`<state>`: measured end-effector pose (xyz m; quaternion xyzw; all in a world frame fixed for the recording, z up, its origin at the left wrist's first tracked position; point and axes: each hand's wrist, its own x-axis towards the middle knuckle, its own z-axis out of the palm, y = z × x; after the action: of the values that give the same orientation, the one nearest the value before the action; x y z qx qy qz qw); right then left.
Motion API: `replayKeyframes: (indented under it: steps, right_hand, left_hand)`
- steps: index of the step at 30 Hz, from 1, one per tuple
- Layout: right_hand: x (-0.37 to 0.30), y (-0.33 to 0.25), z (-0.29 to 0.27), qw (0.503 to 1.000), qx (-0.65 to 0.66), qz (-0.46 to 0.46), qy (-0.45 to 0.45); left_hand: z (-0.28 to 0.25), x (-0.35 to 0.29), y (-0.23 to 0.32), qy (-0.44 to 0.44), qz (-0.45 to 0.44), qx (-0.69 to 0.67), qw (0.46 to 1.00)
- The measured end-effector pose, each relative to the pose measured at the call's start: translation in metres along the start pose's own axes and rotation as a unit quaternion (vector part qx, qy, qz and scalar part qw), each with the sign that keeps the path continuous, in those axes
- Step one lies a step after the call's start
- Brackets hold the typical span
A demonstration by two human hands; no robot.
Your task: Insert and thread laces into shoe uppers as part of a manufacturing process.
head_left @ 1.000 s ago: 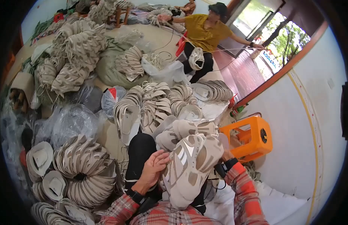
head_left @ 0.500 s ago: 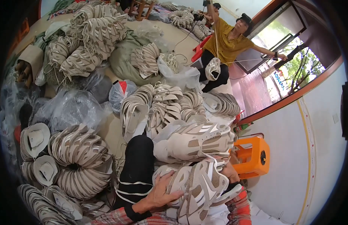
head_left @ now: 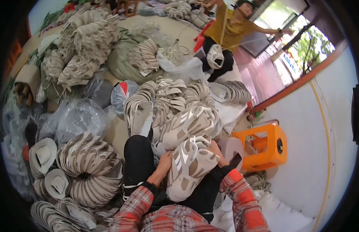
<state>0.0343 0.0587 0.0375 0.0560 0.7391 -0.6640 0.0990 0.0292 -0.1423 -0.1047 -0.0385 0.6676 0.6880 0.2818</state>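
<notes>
A beige-and-white shoe upper (head_left: 183, 174) with brown mesh panels lies over my lap, held between my hands. At its left edge, the fingers of my left hand (head_left: 163, 164) are closed on it and partly hidden behind it. My right hand (head_left: 217, 153) grips its far right side, near the white lace edge. Just beyond, another shoe upper (head_left: 187, 125) of the same kind rests against the stacked uppers (head_left: 169, 98). My black-trousered left knee (head_left: 138, 154) is raised beside my left hand.
Ring-shaped stacks of uppers (head_left: 88, 166) lie at the left, near clear plastic bags (head_left: 84, 120). An orange stool (head_left: 264, 145) stands by the right wall. Across the room a person in a mustard shirt (head_left: 229, 33) sits by the window, a shoe upper (head_left: 215, 57) at their knees.
The held upper has been separated from the one beyond and turned, its rounded end now toward me. My left hand moved up to its edge; my right hand came into view. The view shifted.
</notes>
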Motion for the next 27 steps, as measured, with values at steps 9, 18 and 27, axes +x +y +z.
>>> replayKeyframes:
  steps: [9,18,27]
  right_hand:
    - [-0.017,0.026,-0.002,0.942,-0.281,0.003,0.185]
    - [-0.008,0.032,0.008,0.897,-0.386,0.014,0.218]
    - [-0.062,-0.058,-0.011,0.969,-0.219,-0.111,0.035]
  left_hand:
    - [-0.014,-0.083,0.115,0.081,0.151,0.409,0.896]
    - [0.065,-0.124,0.049,0.134,0.312,0.333,0.88]
    - [-0.007,-0.122,0.102,-0.088,0.013,0.126,0.988]
